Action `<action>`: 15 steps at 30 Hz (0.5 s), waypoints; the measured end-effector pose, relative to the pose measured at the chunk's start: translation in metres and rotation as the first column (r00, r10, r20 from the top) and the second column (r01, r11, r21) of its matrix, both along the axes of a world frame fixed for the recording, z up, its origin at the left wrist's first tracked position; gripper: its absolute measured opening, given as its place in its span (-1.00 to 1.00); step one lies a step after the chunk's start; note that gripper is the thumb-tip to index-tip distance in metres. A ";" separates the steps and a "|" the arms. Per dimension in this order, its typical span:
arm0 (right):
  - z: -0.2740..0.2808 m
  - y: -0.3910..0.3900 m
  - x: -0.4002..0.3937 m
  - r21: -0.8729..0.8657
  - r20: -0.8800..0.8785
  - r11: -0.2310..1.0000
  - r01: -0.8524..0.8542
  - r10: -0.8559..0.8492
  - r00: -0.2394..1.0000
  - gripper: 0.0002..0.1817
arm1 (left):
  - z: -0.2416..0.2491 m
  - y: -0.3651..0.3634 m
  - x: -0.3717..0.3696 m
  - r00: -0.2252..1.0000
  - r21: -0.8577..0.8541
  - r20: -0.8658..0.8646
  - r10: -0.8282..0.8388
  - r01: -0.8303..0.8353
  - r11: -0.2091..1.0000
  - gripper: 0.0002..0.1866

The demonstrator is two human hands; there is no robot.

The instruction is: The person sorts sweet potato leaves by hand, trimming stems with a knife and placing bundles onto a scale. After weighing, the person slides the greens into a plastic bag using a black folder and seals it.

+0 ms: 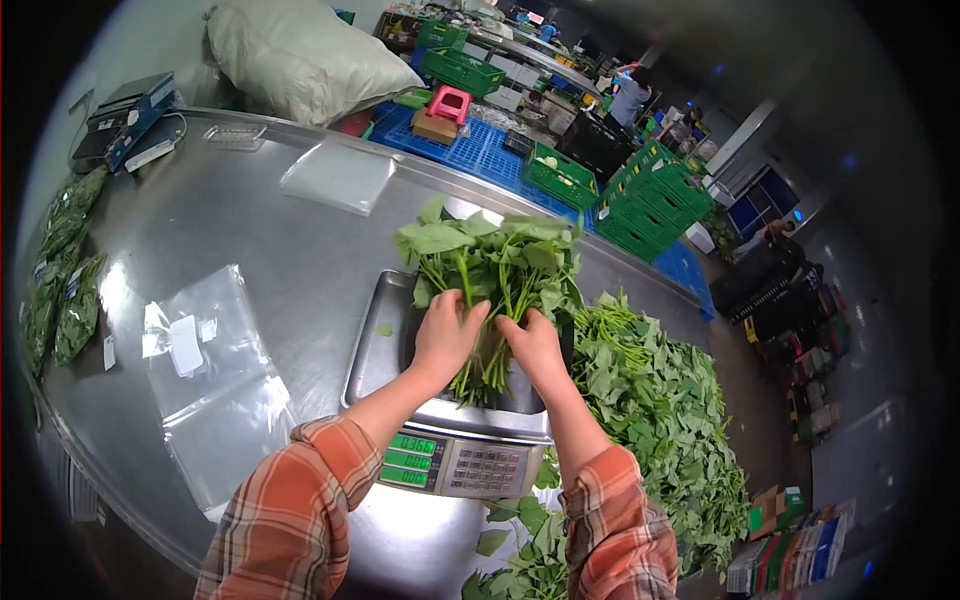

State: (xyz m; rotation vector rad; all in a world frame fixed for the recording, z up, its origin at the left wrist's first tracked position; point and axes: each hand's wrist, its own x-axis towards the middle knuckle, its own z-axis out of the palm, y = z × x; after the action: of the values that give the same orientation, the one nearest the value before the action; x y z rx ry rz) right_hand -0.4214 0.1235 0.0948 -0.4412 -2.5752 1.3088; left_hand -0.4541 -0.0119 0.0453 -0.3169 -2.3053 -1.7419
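A bunch of leafy green stems is over the metal pan of a digital scale, leaves toward the far side and cut stems toward me. My left hand closes on the stems from the left. On the other side, my right hand grips them with thumb and fingers. Beneath the pan, the green display appears to read 0.366 on its top line, beside a keypad. To the right of the scale spreads a large heap of loose greens.
Clear plastic bags lie on the steel table, with another stack of bags farther back. Packed greens line the left edge, near a dark device. Beyond are a white sack, green crates and people.
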 end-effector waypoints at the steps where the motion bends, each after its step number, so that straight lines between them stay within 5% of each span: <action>1: 0.001 0.002 0.003 -0.267 -0.057 0.964 -0.003 -0.013 0.998 -0.75 | 0.000 0.002 -0.001 1.000 -0.078 -0.014 -0.027 0.026 0.997 -0.63; 3: 0.023 -0.002 0.014 -0.677 -0.214 0.733 -0.056 -0.123 0.969 -0.86 | -0.001 0.002 -0.001 0.996 -0.234 -0.040 -0.079 0.067 0.970 -0.67; 5: 0.040 0.000 0.023 -0.711 -0.436 0.696 -0.101 -0.325 0.839 -0.87 | -0.013 0.002 -0.004 0.987 -0.322 -0.090 -0.130 0.095 0.942 -0.72; 7: 0.068 -0.001 0.041 -0.689 -0.544 0.704 -0.172 -0.345 0.765 -0.83 | -0.015 -0.001 -0.006 0.985 -0.349 -0.105 -0.136 0.092 0.933 -0.72; 10: 0.082 0.004 0.081 -0.608 -0.618 0.746 -0.271 -0.231 0.752 -0.81 | 0.009 -0.013 -0.001 0.978 -0.384 0.024 -0.206 0.200 0.902 -0.73; 13: 0.078 -0.012 0.146 -0.639 -0.617 0.692 -0.337 -0.198 0.762 -0.79 | 0.014 -0.035 0.013 0.992 -0.463 -0.096 -0.080 0.027 0.886 -0.67; 15: 0.065 -0.023 0.196 -0.621 -0.623 0.686 -0.378 -0.140 0.769 -0.78 | 0.027 -0.062 0.048 0.970 -0.272 -0.236 -0.050 -0.017 0.962 -0.73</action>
State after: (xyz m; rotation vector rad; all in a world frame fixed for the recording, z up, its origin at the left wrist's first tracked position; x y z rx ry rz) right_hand -0.2253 0.1009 0.1594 0.1004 -1.4640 2.0752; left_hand -0.4060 -0.0740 0.0721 -0.5653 -2.3616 -1.3057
